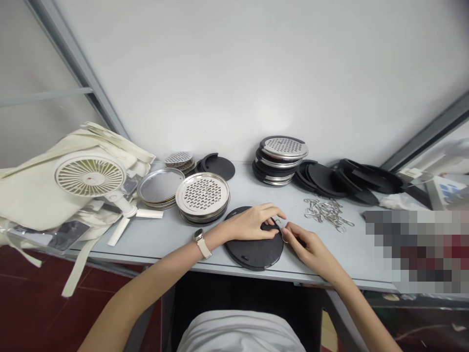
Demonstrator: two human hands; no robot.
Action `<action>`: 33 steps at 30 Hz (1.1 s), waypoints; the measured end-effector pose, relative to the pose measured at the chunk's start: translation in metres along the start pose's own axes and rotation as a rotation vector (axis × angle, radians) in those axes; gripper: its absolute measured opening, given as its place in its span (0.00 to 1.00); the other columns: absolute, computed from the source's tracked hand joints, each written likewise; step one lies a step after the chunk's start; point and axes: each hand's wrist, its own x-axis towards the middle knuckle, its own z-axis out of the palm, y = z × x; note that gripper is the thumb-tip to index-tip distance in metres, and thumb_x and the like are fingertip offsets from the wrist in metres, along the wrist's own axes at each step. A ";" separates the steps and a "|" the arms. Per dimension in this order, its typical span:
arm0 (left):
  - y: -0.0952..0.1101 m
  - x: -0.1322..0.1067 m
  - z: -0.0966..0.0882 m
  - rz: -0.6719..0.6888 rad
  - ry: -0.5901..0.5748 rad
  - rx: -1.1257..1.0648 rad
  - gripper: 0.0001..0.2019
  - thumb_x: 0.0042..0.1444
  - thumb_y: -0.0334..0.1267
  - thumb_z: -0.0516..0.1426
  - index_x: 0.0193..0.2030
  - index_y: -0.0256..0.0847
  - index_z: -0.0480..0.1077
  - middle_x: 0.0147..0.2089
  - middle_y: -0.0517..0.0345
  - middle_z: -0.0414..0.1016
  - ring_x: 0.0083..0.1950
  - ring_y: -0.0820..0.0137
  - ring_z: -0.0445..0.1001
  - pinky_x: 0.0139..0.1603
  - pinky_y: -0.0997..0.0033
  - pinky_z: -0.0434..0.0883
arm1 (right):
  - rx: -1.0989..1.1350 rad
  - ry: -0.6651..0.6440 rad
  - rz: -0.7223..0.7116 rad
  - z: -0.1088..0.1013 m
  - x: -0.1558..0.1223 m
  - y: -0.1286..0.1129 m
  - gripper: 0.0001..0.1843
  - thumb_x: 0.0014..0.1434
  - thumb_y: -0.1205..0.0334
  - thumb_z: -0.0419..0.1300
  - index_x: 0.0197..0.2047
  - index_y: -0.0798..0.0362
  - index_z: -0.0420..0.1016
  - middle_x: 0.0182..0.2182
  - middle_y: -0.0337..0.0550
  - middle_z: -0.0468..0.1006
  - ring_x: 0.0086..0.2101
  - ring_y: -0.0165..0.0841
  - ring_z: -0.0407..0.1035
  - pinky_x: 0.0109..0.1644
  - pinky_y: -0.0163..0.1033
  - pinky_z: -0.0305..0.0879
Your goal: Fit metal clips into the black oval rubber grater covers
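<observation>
A round black disc [252,249] lies flat near the front edge of the grey table [154,237]. My left hand [252,222], with a watch on the wrist, rests on top of the disc, fingers curled toward its right rim. My right hand [306,242] pinches a small metal clip [280,226] at that rim, fingertips pressed together. Both hands meet at the clip. A heap of several loose metal clips [328,212] lies just to the right of the hands.
Perforated metal discs are stacked at centre left [202,195], plain metal plates [159,188] beside them. Assembled black-and-metal discs [282,156] stand stacked at the back, black discs [344,181] spread to their right. A white fan [91,176] on a cloth bag sits left.
</observation>
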 end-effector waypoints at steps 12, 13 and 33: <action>-0.001 0.001 0.001 0.014 -0.028 -0.040 0.17 0.51 0.28 0.58 0.49 0.38 0.67 0.46 0.52 0.72 0.39 0.70 0.74 0.42 0.72 0.71 | -0.009 -0.042 -0.015 0.001 0.000 0.004 0.20 0.66 0.51 0.46 0.25 0.51 0.53 0.20 0.32 0.52 0.23 0.28 0.49 0.25 0.32 0.49; 0.000 0.001 0.000 0.009 -0.040 -0.046 0.17 0.51 0.28 0.58 0.49 0.38 0.67 0.45 0.52 0.73 0.40 0.69 0.74 0.43 0.72 0.71 | -0.012 -0.047 -0.018 0.001 0.000 0.004 0.20 0.66 0.51 0.46 0.25 0.51 0.53 0.20 0.32 0.52 0.23 0.28 0.49 0.25 0.32 0.49; -0.002 0.001 0.001 -0.044 -0.084 -0.117 0.19 0.52 0.27 0.58 0.52 0.39 0.67 0.43 0.53 0.75 0.44 0.70 0.74 0.49 0.70 0.71 | -0.031 0.079 -0.019 -0.002 -0.004 0.005 0.20 0.65 0.55 0.46 0.22 0.50 0.48 0.20 0.32 0.49 0.22 0.27 0.48 0.25 0.33 0.49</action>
